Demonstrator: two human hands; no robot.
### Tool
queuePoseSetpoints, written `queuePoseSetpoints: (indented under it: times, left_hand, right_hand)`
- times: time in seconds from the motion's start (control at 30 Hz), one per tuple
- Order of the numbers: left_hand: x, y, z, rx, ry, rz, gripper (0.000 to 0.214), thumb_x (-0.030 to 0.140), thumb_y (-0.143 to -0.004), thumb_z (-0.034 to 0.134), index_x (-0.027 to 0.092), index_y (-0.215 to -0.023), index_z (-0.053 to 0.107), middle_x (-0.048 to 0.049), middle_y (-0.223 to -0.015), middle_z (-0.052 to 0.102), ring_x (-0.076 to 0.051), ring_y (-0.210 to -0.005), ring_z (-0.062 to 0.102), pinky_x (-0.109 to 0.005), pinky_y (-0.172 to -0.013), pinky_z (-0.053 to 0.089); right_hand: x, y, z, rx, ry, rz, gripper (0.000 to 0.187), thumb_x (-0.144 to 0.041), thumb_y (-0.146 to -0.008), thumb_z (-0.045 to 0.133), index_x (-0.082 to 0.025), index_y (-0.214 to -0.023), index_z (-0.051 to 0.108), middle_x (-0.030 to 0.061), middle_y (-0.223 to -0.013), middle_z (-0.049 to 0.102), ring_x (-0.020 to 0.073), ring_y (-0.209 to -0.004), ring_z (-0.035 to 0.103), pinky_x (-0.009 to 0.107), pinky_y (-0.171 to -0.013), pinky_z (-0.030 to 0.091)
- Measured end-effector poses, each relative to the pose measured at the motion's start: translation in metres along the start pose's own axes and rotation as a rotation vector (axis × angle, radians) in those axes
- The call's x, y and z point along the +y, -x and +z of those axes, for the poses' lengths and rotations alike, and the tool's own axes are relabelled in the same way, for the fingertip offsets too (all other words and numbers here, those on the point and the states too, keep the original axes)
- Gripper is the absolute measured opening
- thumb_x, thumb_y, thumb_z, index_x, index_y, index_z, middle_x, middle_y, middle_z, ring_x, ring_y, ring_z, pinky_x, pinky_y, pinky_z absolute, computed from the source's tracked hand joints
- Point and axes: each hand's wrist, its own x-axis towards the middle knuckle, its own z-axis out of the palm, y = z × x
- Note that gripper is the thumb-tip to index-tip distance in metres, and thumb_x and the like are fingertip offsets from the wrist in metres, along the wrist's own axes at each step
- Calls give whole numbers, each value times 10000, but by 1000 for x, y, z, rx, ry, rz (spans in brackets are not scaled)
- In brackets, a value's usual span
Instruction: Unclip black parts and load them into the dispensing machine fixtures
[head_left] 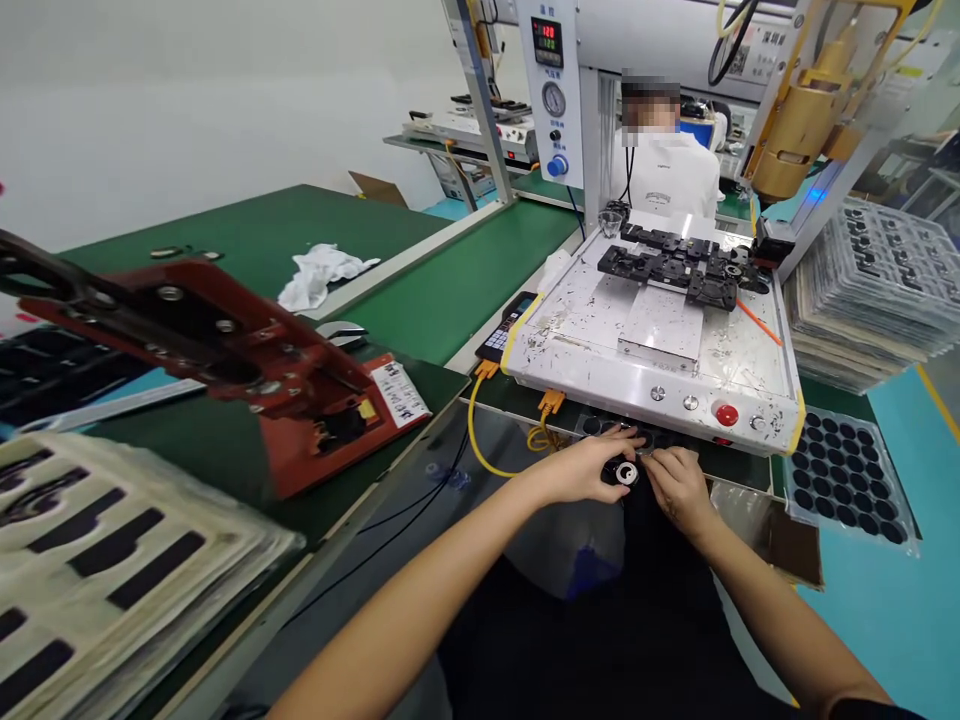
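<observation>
My left hand [589, 468] is closed around a small black part [625, 474] with a silver ring on its face, gripped between thumb and fingers. Close beside it, my right hand [679, 487] has its fingers drawn together, and what lies in them, if anything, cannot be made out. Both hands are low in front of the machine's front edge. Partly behind the fingers, a clear sheet with dark discs [592, 426] shows under that edge.
A white machine bed [570, 345] carries black fixtures [667, 262] and a red button. To the right are stacked clear trays [870, 290] and a sheet of black discs [847, 475]. At left stand a red press [322, 400] and stacked trays [150, 560]. A person in white sits behind.
</observation>
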Motion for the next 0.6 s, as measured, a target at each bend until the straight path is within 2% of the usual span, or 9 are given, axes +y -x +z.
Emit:
queuePoseSetpoints:
  times: [0.13, 0.2, 0.3, 0.37, 0.43, 0.5, 0.6]
  left_hand:
    - [-2, -1, -2, -13, 16, -9, 344, 178, -810, 826, 231, -1121, 689, -137, -1608, 595, -289, -1609, 396, -464, -1345, 274]
    - [-1, -2, -1, 11, 23, -19, 340, 191, -813, 834, 232, -1119, 692, -135, -1606, 598, -298, -1612, 392, -470, -1338, 288]
    - [6, -3, 4, 82, 38, -31, 343, 170, -792, 842, 222, -1098, 696, -156, -1579, 622, -327, -1588, 432, -501, -1331, 296]
    - [15, -2, 8, 145, 59, -29, 340, 158, -772, 851, 219, -1070, 699, -159, -1529, 662, -339, -1559, 470, -511, -1323, 304]
    - [27, 2, 13, 223, 93, -29, 340, 175, -775, 853, 224, -1073, 697, -144, -1497, 678, -338, -1530, 495, -507, -1307, 327]
    - [39, 10, 19, 306, 139, -50, 350, 204, -815, 828, 229, -1134, 686, -126, -1425, 707, -326, -1422, 591, -501, -1236, 423]
    - [54, 27, 30, 414, 270, -131, 368, 248, -903, 749, 215, -1248, 624, -92, -1175, 762, -253, -1042, 752, -425, -951, 609]
  right_hand:
    - [-9, 20, 5, -69, -148, -49, 246, -287, -1065, 596, -283, -994, 832, 90, -1004, 832, 269, -895, 727, 419, -772, 580]
    - [-17, 30, -2, -62, -213, -7, 234, -336, -1055, 618, -280, -962, 825, 88, -1005, 836, 272, -921, 751, 416, -790, 590]
    - [-28, 34, -23, 31, -284, 178, 241, -364, -1072, 600, -244, -981, 788, 121, -1042, 822, 293, -976, 763, 450, -871, 596]
    - [-35, 29, -42, 93, -345, 333, 223, -394, -1076, 606, -226, -1034, 746, 109, -963, 802, 270, -873, 767, 414, -798, 614]
    - [-42, 19, -60, 117, -428, 462, 240, -440, -1063, 633, -215, -1092, 713, 67, -860, 768, 224, -714, 739, 348, -660, 607]
    - [-51, 9, -75, 110, -518, 546, 291, -483, -1042, 661, -209, -1128, 711, 40, -823, 742, 188, -627, 697, 309, -582, 585]
    - [-65, -4, -87, 88, -625, 616, 345, -527, -1003, 708, -208, -1129, 748, 26, -804, 721, 158, -590, 655, 294, -564, 571]
